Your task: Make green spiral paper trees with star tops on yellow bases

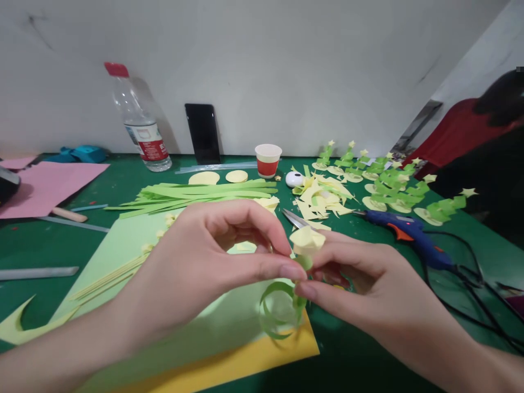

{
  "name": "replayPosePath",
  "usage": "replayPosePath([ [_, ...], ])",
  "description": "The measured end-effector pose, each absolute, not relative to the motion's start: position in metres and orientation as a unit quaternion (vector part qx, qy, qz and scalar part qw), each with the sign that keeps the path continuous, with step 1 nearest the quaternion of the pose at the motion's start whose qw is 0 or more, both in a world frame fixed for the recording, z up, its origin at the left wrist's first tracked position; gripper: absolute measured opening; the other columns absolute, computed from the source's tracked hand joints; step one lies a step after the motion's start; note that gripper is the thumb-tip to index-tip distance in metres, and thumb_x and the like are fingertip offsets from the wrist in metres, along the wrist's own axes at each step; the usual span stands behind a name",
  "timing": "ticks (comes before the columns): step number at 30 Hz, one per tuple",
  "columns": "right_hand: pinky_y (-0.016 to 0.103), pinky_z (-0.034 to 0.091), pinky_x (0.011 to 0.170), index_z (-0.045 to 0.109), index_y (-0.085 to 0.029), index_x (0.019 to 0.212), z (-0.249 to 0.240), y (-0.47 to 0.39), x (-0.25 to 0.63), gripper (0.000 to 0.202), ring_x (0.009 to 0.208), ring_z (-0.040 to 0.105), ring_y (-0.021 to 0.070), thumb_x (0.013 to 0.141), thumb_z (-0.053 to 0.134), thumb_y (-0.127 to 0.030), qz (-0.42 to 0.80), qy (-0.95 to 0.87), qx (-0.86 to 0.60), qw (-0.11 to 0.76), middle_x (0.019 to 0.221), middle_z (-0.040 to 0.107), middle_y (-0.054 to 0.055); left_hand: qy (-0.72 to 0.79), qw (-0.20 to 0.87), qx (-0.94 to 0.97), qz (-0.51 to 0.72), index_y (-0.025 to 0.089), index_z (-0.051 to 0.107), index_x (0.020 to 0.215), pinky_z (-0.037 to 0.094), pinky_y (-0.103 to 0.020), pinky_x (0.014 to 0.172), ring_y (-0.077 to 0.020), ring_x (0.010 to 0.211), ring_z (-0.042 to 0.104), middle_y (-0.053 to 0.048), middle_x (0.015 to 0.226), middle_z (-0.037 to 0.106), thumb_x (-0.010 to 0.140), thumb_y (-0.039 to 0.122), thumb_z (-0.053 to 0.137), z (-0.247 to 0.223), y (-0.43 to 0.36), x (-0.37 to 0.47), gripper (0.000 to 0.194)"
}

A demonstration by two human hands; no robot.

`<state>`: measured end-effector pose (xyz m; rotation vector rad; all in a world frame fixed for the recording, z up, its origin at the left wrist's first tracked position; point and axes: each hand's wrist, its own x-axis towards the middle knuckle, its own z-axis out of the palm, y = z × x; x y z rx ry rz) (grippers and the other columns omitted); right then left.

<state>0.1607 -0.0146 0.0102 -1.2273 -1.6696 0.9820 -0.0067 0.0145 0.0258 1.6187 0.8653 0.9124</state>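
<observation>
My left hand [221, 251] pinches a curled green paper strip [278, 314] between thumb and index finger, near the middle of the view. Right beside it, my right hand [352, 278] has thumb and fingers closed on the same strip, so the fingertips of both hands nearly touch. A pale yellow paper piece [307, 240] sits at the top of the strip, and loose green coils hang below. Under my hands are a light green sheet [196, 338] and a yellow sheet [286, 346]. Scissors [292, 218] lie partly hidden behind my right hand.
Green strips [204, 191], a paper cup [268, 161], a phone [202, 134] and a bottle [145, 125] are behind. Small star-topped green pieces [403, 191] stand at right, near a blue glue gun [413, 232] with its cable. A person's red sleeve [446, 128] shows far right.
</observation>
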Motion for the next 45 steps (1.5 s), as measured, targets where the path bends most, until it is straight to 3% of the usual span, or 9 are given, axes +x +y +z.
replayPosePath([
  [15,0.020,0.034,0.042,0.060,-0.020,0.053,0.0125,-0.0151,0.1605,0.010,0.048,0.046,0.0081,0.061,0.065,-0.019,0.399,-0.659,-0.489,0.409,0.052,0.056,-0.003,0.375,0.496,0.688,0.374,0.024,0.061,0.061,0.044,-0.008,0.053,-0.0056,0.059,0.057,0.011,0.060,0.060,0.065,0.021,0.073,0.0272,0.0154,-0.0063,0.012],
  [26,0.016,0.034,0.044,0.057,-0.018,0.052,0.0089,-0.0181,0.1606,0.012,0.050,0.047,0.0050,0.062,0.062,-0.015,0.401,-0.661,-0.480,0.414,0.054,0.055,-0.005,0.359,0.429,0.733,0.387,0.024,0.058,0.067,0.046,-0.005,0.056,-0.0038,0.060,0.056,0.011,0.064,0.058,0.070,0.015,0.067,0.0219,0.0152,-0.0085,0.013],
  [35,0.017,0.036,0.045,0.056,-0.019,0.053,0.0072,-0.0173,0.1607,0.013,0.053,0.050,0.0057,0.064,0.061,-0.015,0.400,-0.674,-0.475,0.400,0.058,0.058,-0.004,0.366,0.427,0.728,0.393,0.024,0.055,0.070,0.044,-0.006,0.052,-0.0049,0.058,0.055,0.010,0.062,0.055,0.066,0.009,0.063,0.0221,0.0123,-0.0066,0.017],
  [45,0.019,0.037,0.045,0.056,-0.019,0.054,0.0088,-0.0184,0.1608,0.012,0.052,0.049,0.0070,0.064,0.059,-0.015,0.379,-0.694,-0.480,0.381,0.057,0.057,-0.004,0.391,0.385,0.739,0.391,0.026,0.055,0.076,0.046,-0.011,0.053,-0.0075,0.059,0.054,0.008,0.064,0.053,0.067,0.014,0.063,0.0187,0.0112,-0.0047,0.017],
])
